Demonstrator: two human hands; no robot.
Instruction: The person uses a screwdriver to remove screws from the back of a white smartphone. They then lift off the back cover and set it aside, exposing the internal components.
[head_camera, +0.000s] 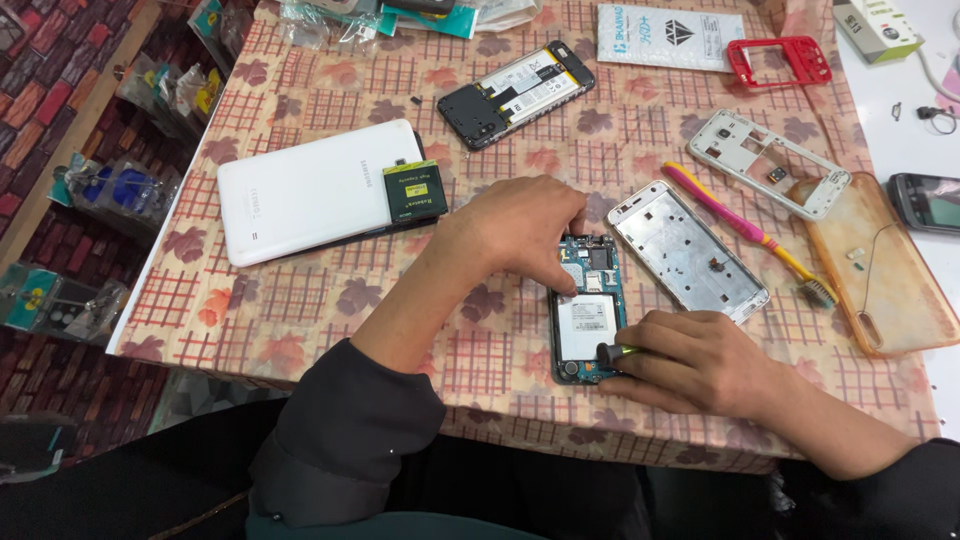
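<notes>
An opened phone (587, 320) with its blue board and white battery showing lies near the table's front edge. My left hand (520, 228) presses down on its top end, fingers curled over it. My right hand (690, 362) grips a small screwdriver (612, 352) with a black cap and green shaft, held at the phone's lower right corner. A silver metal frame plate (688, 250) lies just right of the phone, slanted.
On the checked leaf-print tablecloth (330, 300) lie a white tablet (315, 190) with a small battery (414, 190) on it, another opened phone (516, 94), a pink and yellow toothbrush (745, 230), a white phone frame (768, 163), a clear orange case (880, 265) and a red frame (780, 60).
</notes>
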